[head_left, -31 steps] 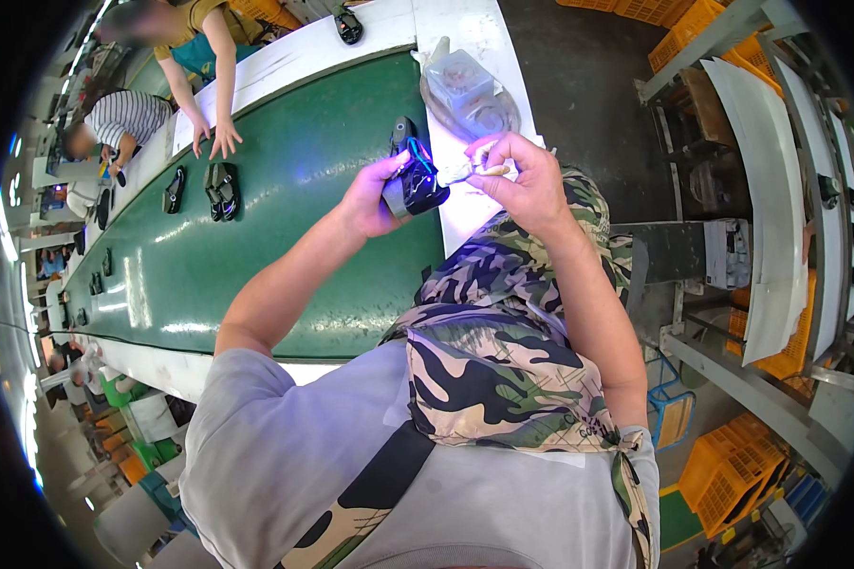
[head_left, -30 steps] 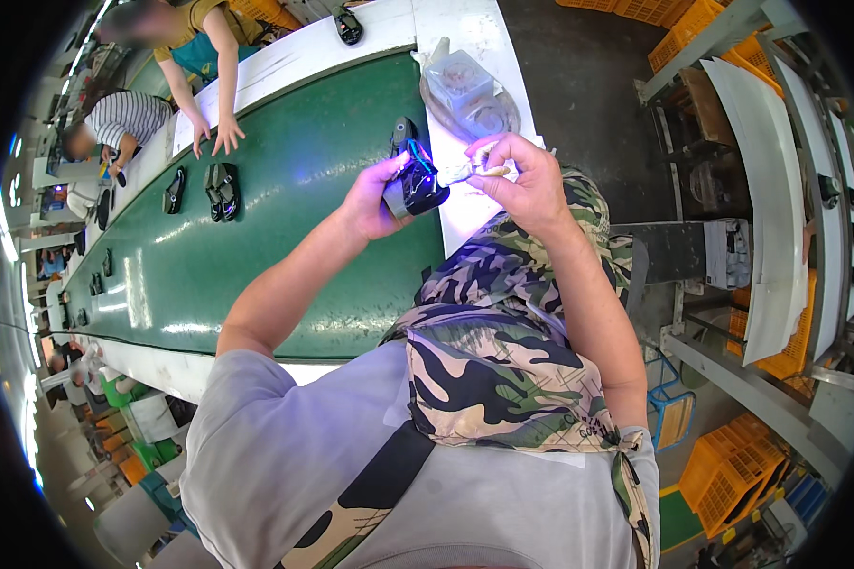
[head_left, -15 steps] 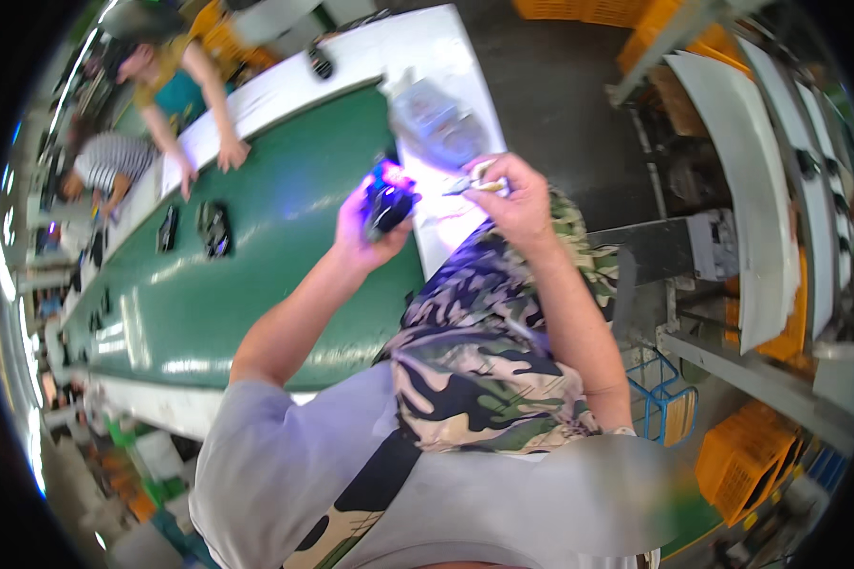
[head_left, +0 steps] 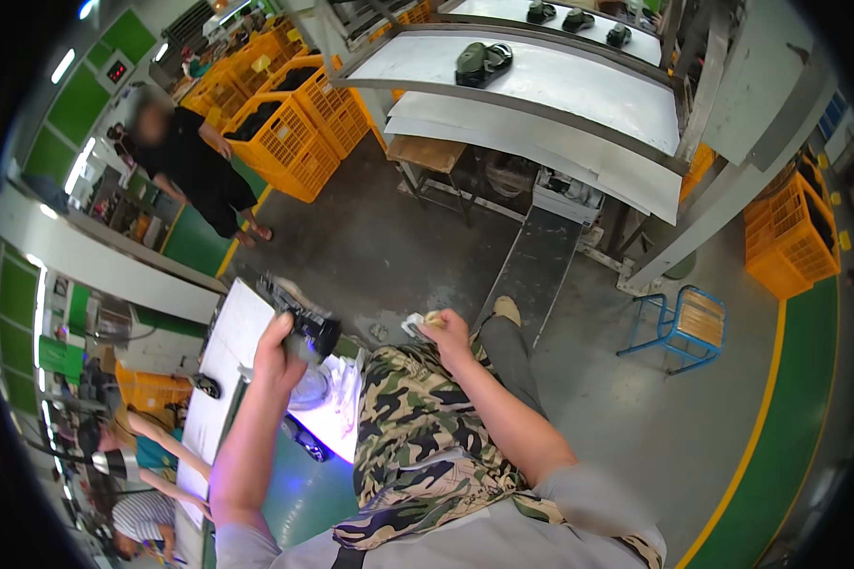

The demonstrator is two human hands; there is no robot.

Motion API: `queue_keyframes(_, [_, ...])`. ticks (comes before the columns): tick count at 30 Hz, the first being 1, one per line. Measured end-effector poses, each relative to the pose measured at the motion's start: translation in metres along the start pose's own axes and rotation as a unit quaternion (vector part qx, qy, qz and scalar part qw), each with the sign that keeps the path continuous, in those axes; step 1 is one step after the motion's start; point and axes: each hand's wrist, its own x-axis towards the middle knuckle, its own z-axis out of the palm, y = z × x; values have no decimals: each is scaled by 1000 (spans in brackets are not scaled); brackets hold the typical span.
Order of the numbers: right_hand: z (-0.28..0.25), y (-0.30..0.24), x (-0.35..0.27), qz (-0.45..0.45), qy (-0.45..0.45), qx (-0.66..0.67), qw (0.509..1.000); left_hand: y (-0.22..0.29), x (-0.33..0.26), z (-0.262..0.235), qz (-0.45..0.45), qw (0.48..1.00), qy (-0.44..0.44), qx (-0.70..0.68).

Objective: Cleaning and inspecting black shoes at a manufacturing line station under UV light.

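— Where are you in the job?
— You look mid-assembly: your left hand (head_left: 277, 353) has its grip wrapped around the black toy car (head_left: 306, 326), lifted off the white desk (head_left: 230, 346).
— And the other?
— Your right hand (head_left: 446, 332) pinches a small pale part (head_left: 417, 324) just right of the car; next, I'd judge, bring them together.

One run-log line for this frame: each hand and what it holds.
left hand: grips small black toy-car-like part | right hand: pinches small pale piece, kind unclear | below: white table edge | background: orange plastic crates
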Motion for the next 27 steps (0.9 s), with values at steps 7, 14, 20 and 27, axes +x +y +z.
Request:
queue_keyframes(7, [-36,12,33,47,-17,55,997,35,172,272,109,928,-164,315])
queue_keyframes(14, [-40,21,39,40,-34,47,997,12,304,438,313,622,-126,706])
queue_keyframes(20, [-37,13,29,92,-44,73,992,-44,312,455,326,477,-76,813])
queue_keyframes(27, [-49,28,38,39,-7,64,997,-55,152,294,487,646,-229,541])
